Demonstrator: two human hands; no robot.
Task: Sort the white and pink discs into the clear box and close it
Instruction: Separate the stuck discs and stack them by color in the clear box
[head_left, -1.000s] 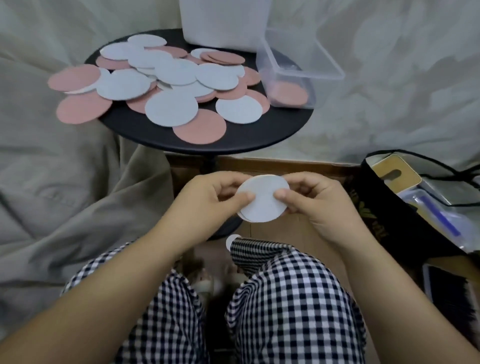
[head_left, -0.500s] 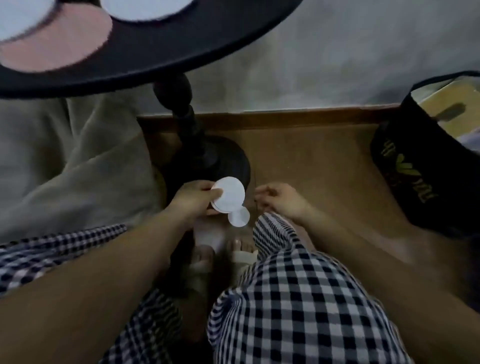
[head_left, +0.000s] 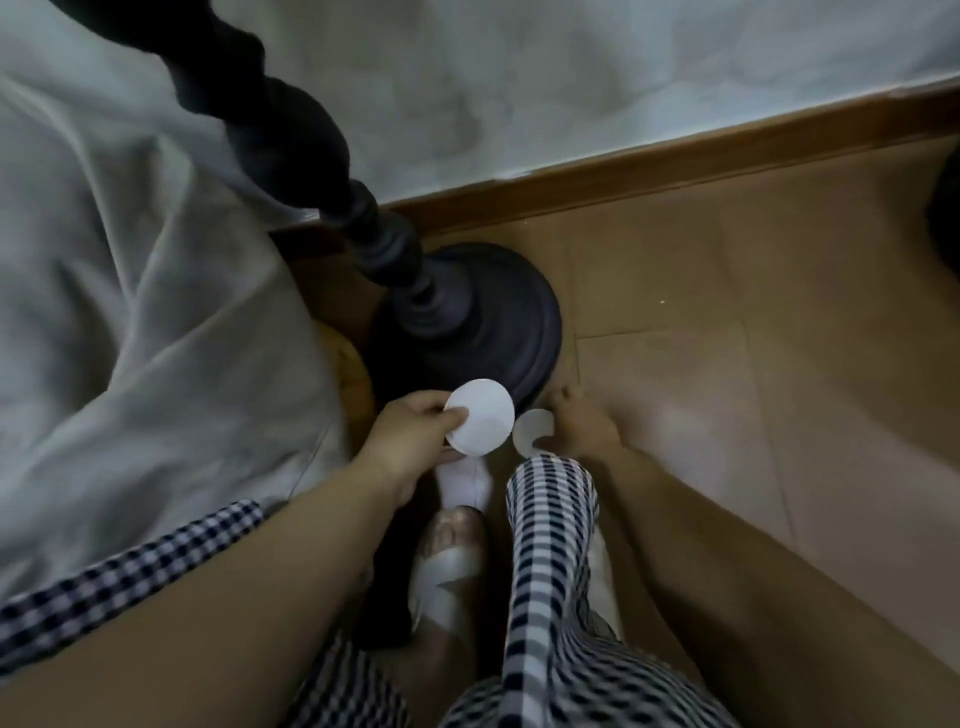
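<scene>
The bench's turned column (head_left: 311, 135) runs out of the top edge. The left hand (head_left: 415, 436) pinches a white disc (head_left: 480, 423); its fingers behind are hidden, and whether more discs sit underneath cannot be told. On the floor, a second white disc (head_left: 527, 428) is partly covered by the right hand (head_left: 584, 428); gripped or only touched is unclear. A dark object (head_left: 946, 202) is cut off at the right edge. A yellowish thing (head_left: 356, 374) is half hidden by grey cloth (head_left: 130, 312). The sandalled foot (head_left: 449, 566) is blurred.
</scene>
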